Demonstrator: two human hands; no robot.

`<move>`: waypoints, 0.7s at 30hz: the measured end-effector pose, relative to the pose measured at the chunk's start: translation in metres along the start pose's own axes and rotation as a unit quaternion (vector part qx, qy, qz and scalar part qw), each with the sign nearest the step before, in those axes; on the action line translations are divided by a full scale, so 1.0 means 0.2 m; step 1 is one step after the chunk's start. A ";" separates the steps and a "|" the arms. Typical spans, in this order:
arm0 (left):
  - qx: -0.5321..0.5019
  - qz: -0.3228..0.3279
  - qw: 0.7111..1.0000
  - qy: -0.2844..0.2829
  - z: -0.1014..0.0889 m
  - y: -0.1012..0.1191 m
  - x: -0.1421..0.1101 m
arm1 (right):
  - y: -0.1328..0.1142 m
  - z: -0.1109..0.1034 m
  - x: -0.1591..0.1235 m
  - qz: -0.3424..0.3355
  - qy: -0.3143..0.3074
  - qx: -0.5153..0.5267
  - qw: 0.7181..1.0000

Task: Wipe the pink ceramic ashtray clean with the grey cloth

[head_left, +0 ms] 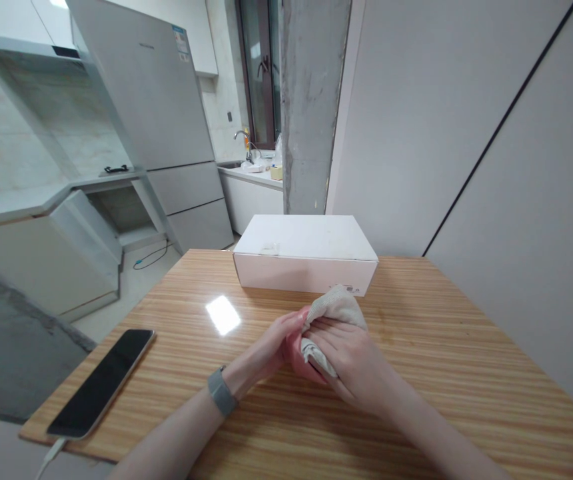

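My left hand (274, 347) is closed around the side of a pink object (300, 363) with a curved, smooth surface. Most of this object is covered by hands and cloth, so I cannot tell its kind. A light grey cloth (339, 305) is bunched under the fingers of my right hand (361, 363), which presses it against the pink object. One fold of cloth sticks up beyond the fingers, and another hangs out on the near side. Both hands are together above the wooden table (431, 353), just in front of a white box.
The closed white cardboard box (306, 272) stands at the table's far edge. A black-screened phone (102, 383) with a white charging cable (52, 455) lies at the left edge. A pale wall (496, 220) borders the right side; a fridge (151, 93) stands beyond.
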State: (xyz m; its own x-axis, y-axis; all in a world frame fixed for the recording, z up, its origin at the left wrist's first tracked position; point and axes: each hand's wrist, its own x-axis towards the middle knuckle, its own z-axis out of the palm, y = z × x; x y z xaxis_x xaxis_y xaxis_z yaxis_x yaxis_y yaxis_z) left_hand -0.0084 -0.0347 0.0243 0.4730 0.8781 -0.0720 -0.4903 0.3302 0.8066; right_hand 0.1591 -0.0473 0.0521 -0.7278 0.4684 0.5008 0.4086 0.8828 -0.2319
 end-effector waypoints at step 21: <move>-0.018 0.023 0.998 0.049 0.03 -0.06 0.02 | 0.03 -0.01 -0.01 0.037 -0.004 0.016 0.999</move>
State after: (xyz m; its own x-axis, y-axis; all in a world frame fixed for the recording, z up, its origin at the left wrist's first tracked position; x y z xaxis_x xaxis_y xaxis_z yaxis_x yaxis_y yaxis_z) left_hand 0.0031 -0.0375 0.0179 0.3762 0.9218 -0.0931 -0.5374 0.2990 0.7885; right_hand 0.1635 -0.0430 0.0512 -0.7003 0.5334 0.4743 0.4445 0.8458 -0.2949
